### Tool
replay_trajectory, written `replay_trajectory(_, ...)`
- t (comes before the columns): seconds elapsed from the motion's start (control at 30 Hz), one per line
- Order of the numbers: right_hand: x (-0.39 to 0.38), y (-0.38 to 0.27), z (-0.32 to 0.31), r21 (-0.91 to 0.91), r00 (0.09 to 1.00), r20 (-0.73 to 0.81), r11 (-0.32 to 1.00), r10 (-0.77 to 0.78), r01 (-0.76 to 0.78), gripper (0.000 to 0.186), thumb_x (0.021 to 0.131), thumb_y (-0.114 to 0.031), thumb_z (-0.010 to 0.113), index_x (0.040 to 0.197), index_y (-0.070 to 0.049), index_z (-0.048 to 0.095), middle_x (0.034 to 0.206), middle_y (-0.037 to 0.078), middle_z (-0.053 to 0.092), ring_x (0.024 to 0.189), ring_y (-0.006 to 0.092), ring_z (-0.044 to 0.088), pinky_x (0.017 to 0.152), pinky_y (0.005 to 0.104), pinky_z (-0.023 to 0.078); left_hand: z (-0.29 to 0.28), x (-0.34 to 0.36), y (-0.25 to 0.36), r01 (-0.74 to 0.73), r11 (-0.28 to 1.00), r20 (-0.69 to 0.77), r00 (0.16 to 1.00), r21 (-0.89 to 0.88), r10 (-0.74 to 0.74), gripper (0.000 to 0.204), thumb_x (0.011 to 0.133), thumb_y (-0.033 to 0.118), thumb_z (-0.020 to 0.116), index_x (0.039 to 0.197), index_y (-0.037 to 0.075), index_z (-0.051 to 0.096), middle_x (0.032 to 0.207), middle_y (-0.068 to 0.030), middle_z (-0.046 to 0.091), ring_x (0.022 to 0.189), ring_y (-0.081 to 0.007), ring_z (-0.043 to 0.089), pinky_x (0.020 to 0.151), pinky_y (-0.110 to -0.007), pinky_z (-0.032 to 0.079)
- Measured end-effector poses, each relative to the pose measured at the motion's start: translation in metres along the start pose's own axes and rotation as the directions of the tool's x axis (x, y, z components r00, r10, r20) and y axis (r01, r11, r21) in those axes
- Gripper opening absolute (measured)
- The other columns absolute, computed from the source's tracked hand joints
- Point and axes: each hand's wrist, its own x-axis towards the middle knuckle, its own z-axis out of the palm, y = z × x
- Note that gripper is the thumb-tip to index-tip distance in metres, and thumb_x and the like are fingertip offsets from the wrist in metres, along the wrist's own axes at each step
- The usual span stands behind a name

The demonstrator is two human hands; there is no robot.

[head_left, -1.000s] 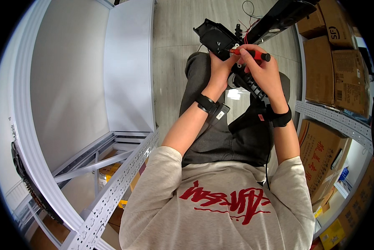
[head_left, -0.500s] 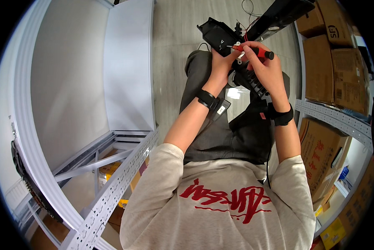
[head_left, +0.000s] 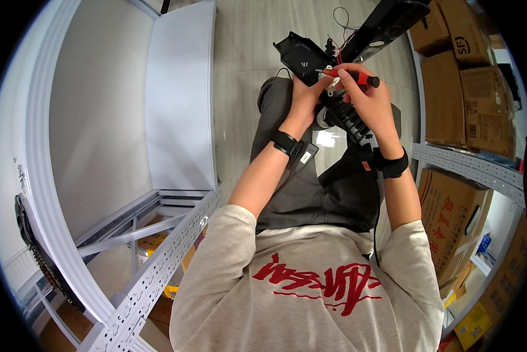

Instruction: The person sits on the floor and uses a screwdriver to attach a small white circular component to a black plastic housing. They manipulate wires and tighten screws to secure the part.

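Observation:
My right hand (head_left: 370, 100) grips a red screwdriver (head_left: 366, 77) with a black end. Its shaft points left, and the tip is over the edge of a black plastic housing (head_left: 301, 54). From below, my left hand (head_left: 304, 97) holds this housing, with the thumb reaching toward a small white part (head_left: 331, 81) between the hands. The fingers under the housing are hidden. Beneath my right hand lies a black ribbed piece (head_left: 347, 114). A long glossy black casing (head_left: 388, 28) extends away to the upper right, with thin red and black wires (head_left: 341, 53) beside it.
Cardboard boxes (head_left: 445, 102) fill a metal shelf (head_left: 469, 170) on my right. To my left stand a pale panel (head_left: 181, 94) and a perforated metal frame (head_left: 158, 281). Black straps circle both wrists; a small labelled box (head_left: 306, 154) hangs by the left one.
The view has shifted slightly. The screwdriver remains in my right hand and the housing in my left. The housing has turned a little, and the white part now shows more fully.

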Motion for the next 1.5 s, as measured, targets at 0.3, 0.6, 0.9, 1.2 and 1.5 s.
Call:
replay_trajectory(0.3, 0.009, 0.023, 0.017, 0.037, 1.000, -0.002, 0.999, 0.011, -0.011, 0.026, 0.099, -0.025, 0.064, 0.109, -0.002, 0.072, 0.081, 0.004, 0.073, 0.068, 0.0076, 0.064, 0.060, 0.0234, 0.051, -0.006, 0.003, -0.004, -0.009, 1.000, 0.055, 0.998, -0.003, 0.009, 0.036, 0.092, 0.011, 0.071, 0.122, 0.009, 0.051, 0.107, -0.0020, 0.063, 0.094, -0.0131, 0.063, 0.073, -0.029, 0.052)
replay_trajectory(0.6, 0.007, 0.018, 0.017, 0.040, 0.999, -0.004, 0.999, 0.037, -0.036, 0.026, 0.099, -0.024, 0.063, 0.111, -0.002, 0.071, 0.082, 0.003, 0.073, 0.066, 0.0074, 0.063, 0.059, 0.0223, 0.049, -0.003, 0.001, -0.006, 0.019, 1.000, -0.048, 0.999, -0.023, -0.020, 0.060, 0.088, 0.004, 0.073, 0.135, 0.010, 0.037, 0.120, -0.0074, 0.057, 0.101, -0.0176, 0.064, 0.082, -0.033, 0.054)
replay_trajectory(0.9, -0.004, 0.002, -0.014, 0.197, 0.995, -0.072, 0.979, 0.071, -0.055, 0.025, 0.101, -0.021, 0.062, 0.114, -0.002, 0.070, 0.082, 0.002, 0.070, 0.064, 0.0054, 0.056, 0.059, 0.0207, 0.046, -0.001, 0.002, -0.007, -0.394, 0.882, -0.031, 0.909, 0.259, 0.415, 0.116, 0.086, 0.000, 0.075, 0.162, 0.020, -0.011, 0.149, -0.0152, 0.041, 0.113, -0.0187, 0.060, 0.097, -0.030, 0.050)
replay_trajectory(1.2, -0.014, 0.001, -0.021, 0.189, 0.997, -0.050, 0.981, 0.064, -0.053, 0.024, 0.101, -0.021, 0.061, 0.112, -0.001, 0.070, 0.086, 0.003, 0.071, 0.067, 0.0054, 0.058, 0.060, 0.0207, 0.047, -0.007, -0.001, -0.007, -0.228, 0.962, 0.075, 0.973, 0.153, 0.218, 0.048, 0.093, 0.006, 0.071, 0.138, 0.008, 0.056, 0.117, -0.0042, 0.065, 0.098, -0.0072, 0.062, 0.081, -0.022, 0.051)
replay_trajectory(1.5, -0.016, -0.001, -0.025, 0.168, 0.997, -0.015, 0.984, 0.071, -0.068, 0.023, 0.102, -0.021, 0.061, 0.110, -0.002, 0.071, 0.085, 0.003, 0.072, 0.067, 0.0055, 0.059, 0.059, 0.0208, 0.046, -0.003, -0.004, -0.006, -0.252, 0.958, 0.035, 0.968, 0.134, 0.250, 0.019, 0.092, 0.003, 0.071, 0.109, 0.003, 0.063, 0.100, -0.0003, 0.063, 0.091, -0.0069, 0.058, 0.080, -0.023, 0.047)
